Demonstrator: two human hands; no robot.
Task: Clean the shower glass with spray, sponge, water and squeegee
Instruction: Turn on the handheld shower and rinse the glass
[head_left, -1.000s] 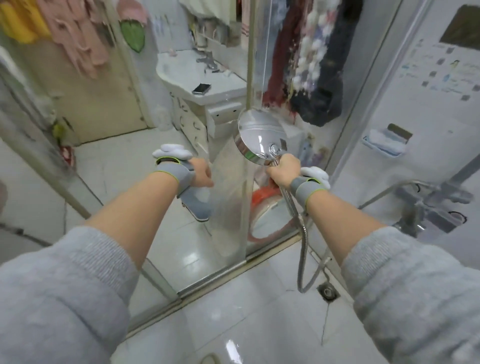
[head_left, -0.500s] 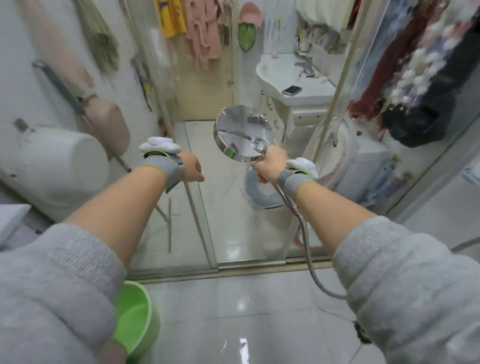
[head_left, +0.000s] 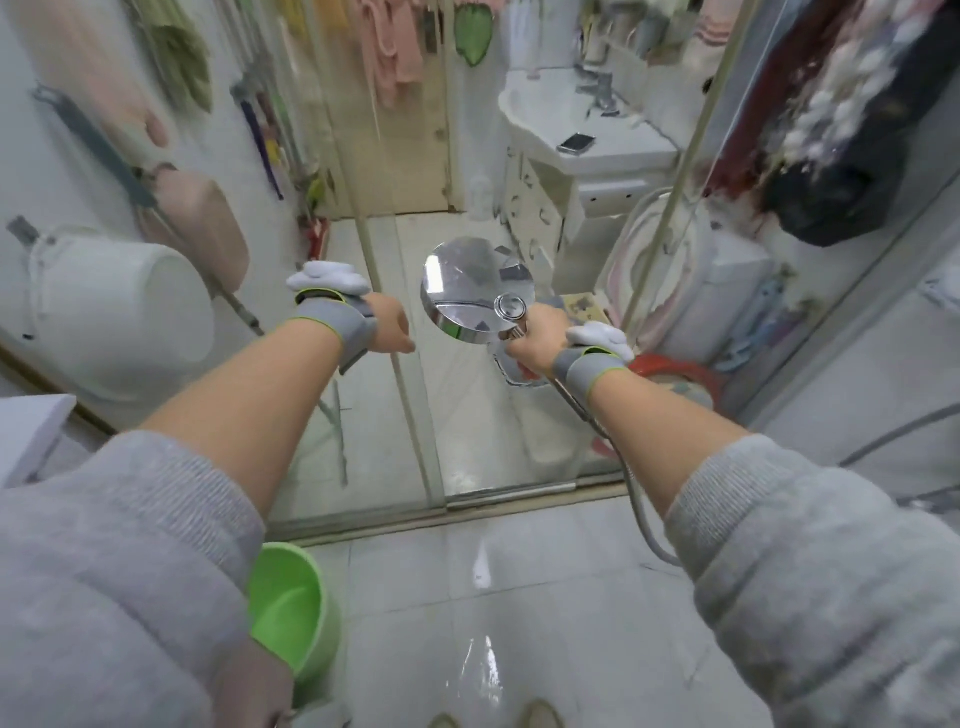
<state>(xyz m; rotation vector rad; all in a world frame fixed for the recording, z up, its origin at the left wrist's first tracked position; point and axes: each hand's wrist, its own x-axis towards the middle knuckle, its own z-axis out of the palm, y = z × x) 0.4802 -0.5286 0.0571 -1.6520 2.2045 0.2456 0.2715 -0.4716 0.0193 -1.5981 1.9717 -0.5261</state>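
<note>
Inside the stall, before the shower glass (head_left: 467, 405): chrome shower head (head_left: 475, 288) held up close to the pane, back toward the camera. Right hand (head_left: 535, 338) grips its handle; hose (head_left: 631, 483) trails down past the forearm. Left hand (head_left: 392, 330) reaches to the glass frame; grip cannot be made out. Green basin (head_left: 291, 608) on the wet floor, lower left.

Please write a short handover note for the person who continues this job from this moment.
Right hand grips the shower head, its face turned toward the glass door; the hose hangs below the wrist. Left hand is near the door frame; its fingers are hidden, so contact is unclear. Green basin stands on the floor. Spray, sponge and squeegee are not visible. No water stream can be made out. Left: rinse, then squeegee.
</note>
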